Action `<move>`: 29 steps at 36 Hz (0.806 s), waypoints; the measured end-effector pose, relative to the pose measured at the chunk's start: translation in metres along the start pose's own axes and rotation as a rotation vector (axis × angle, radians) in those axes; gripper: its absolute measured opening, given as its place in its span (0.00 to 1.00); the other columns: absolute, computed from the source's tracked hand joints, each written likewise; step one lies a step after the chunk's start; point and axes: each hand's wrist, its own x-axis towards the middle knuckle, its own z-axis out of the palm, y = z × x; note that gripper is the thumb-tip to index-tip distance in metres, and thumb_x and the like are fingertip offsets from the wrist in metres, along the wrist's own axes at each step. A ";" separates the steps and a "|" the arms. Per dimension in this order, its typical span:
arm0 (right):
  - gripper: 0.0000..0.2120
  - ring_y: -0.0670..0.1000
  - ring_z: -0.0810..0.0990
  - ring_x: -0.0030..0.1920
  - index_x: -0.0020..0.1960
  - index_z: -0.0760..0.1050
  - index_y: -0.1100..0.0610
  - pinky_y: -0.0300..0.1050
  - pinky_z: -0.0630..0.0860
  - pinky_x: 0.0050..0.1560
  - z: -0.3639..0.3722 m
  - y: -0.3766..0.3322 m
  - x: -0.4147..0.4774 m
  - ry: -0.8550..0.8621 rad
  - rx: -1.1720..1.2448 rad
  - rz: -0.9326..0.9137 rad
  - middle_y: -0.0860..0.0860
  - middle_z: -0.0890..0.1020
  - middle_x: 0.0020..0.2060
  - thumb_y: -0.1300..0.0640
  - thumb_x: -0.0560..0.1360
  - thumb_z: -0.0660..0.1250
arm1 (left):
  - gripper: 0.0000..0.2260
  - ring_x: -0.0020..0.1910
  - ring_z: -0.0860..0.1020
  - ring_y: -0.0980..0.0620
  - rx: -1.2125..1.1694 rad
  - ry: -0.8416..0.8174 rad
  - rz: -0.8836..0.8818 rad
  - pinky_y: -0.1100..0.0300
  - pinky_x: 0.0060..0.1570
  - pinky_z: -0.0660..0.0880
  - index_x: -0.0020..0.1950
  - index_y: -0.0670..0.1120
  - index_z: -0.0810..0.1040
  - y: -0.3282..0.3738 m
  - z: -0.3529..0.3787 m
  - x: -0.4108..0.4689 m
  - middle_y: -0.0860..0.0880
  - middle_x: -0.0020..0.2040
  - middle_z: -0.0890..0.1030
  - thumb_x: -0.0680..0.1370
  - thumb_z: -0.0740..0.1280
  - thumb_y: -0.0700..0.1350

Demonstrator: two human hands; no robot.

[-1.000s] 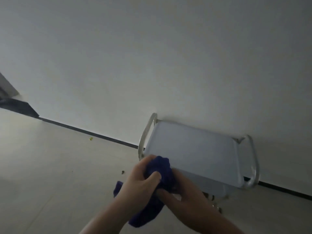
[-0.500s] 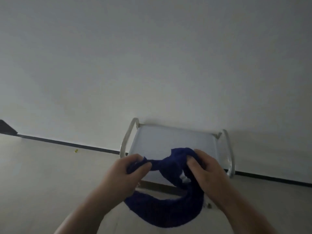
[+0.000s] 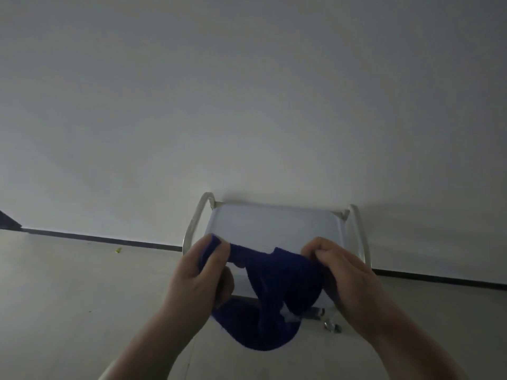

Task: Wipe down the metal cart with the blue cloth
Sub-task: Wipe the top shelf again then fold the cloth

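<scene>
The hands are now further apart, stretching the dark blue cloth [image 3: 277, 292] above the shiny metal cart [image 3: 274, 229]; left hand [image 3: 200, 275] and right hand [image 3: 340, 272] each pinch one end with curled fingers.

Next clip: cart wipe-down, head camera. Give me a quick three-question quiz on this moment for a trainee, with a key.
1. True or false: the blue cloth lies spread flat on the metal cart with no hand on it.
2. Which hand grips the cloth? A) left hand only B) right hand only C) both
3. Fill in: the cart's far side stands against the ____.
Key: 1 false, the cloth hangs between the two hands. 2 C. 3 wall.
</scene>
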 end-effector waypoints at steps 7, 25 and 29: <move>0.06 0.46 0.81 0.35 0.46 0.79 0.41 0.39 0.76 0.39 0.019 0.011 -0.004 -0.132 -0.377 0.025 0.49 0.84 0.37 0.42 0.75 0.74 | 0.13 0.23 0.68 0.50 0.048 -0.065 0.095 0.63 0.26 0.67 0.44 0.33 0.69 0.012 0.019 -0.014 0.40 0.26 0.71 0.85 0.62 0.40; 0.08 0.43 0.77 0.42 0.42 0.76 0.46 0.36 0.69 0.39 0.017 0.064 0.016 0.157 -0.784 0.138 0.46 0.76 0.44 0.55 0.78 0.64 | 0.13 0.24 0.66 0.48 0.186 0.168 0.089 0.56 0.30 0.65 0.43 0.43 0.71 0.008 0.016 -0.014 0.44 0.27 0.69 0.85 0.62 0.47; 0.09 0.45 0.76 0.43 0.40 0.73 0.46 0.35 0.65 0.39 0.015 0.080 0.021 0.215 -0.787 0.152 0.45 0.75 0.43 0.56 0.79 0.63 | 0.12 0.27 0.66 0.51 0.192 0.238 0.122 0.56 0.29 0.65 0.47 0.48 0.77 0.005 0.007 -0.011 0.52 0.31 0.70 0.81 0.65 0.56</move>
